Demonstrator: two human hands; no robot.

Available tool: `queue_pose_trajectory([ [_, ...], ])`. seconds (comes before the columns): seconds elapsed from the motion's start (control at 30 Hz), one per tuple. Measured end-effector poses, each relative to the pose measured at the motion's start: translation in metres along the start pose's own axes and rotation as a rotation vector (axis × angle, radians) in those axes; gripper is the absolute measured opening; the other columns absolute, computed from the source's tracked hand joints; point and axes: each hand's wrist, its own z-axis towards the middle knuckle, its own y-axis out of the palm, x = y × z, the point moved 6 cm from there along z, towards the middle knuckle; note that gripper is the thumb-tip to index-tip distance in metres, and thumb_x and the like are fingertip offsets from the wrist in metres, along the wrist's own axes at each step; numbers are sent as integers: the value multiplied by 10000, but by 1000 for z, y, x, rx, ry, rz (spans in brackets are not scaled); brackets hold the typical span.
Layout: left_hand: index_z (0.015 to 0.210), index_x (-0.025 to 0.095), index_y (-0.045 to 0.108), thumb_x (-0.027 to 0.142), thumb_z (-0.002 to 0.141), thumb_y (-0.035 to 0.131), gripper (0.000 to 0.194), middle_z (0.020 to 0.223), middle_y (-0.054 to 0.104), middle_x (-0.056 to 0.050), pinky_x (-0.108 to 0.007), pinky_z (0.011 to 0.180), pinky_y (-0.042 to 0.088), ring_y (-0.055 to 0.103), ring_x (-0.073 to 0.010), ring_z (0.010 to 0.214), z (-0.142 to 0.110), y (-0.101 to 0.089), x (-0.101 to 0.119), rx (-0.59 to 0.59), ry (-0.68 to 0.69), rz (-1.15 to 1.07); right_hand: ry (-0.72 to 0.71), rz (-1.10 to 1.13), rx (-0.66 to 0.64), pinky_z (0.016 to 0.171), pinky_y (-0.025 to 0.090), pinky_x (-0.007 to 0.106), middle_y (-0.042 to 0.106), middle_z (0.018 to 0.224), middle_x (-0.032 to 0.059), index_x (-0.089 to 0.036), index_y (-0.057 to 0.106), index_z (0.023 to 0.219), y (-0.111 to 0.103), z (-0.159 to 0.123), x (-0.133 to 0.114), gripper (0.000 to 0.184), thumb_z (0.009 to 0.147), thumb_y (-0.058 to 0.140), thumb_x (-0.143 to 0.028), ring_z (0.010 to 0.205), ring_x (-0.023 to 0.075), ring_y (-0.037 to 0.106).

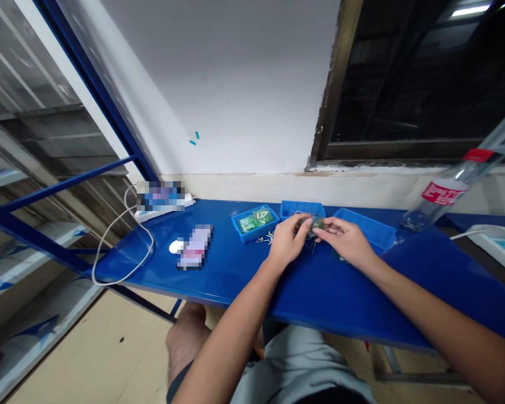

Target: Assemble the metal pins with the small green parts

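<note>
My left hand (pixel 287 238) and my right hand (pixel 345 240) meet over the blue table (pixel 219 280), both pinched on a small green circuit board (pixel 313 227) held between them. Thin metal leads stick out from the board. A blue bin (pixel 255 222) with green parts sits just left of my left hand. Loose metal pieces (pixel 264 239) lie on the table beside that bin.
Two more blue bins (pixel 299 209) (pixel 368 227) stand behind my hands. A clear plastic bottle (pixel 444 193) with a red label leans at the right. A white power strip (pixel 168 209) and its cable (pixel 122 264) lie at the left, near a white round object (pixel 175 246).
</note>
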Motion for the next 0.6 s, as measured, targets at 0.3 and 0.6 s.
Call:
queue_pose_trajectory([
  [0.3, 1399, 190, 592, 322, 966, 707, 467, 1011, 776, -78, -323, 801, 626, 742, -187, 825, 1, 4, -16, 29, -80, -127, 44, 48, 84, 683, 629, 354, 780, 868, 50, -204, 718, 1059, -4, 1, -5, 553, 675, 963, -518, 670, 187, 721],
  [0.6, 1287, 218, 687, 286, 935, 732, 362, 1467, 594, -133, -504, 1189, 486, 586, -288, 1366, -6, 8, 9, -105, 280, 217, 43, 28, 88, 586, 602, 327, 762, 807, 27, -231, 635, 1353, -8, -1, -6, 705, 783, 872, -573, 662, 200, 707],
])
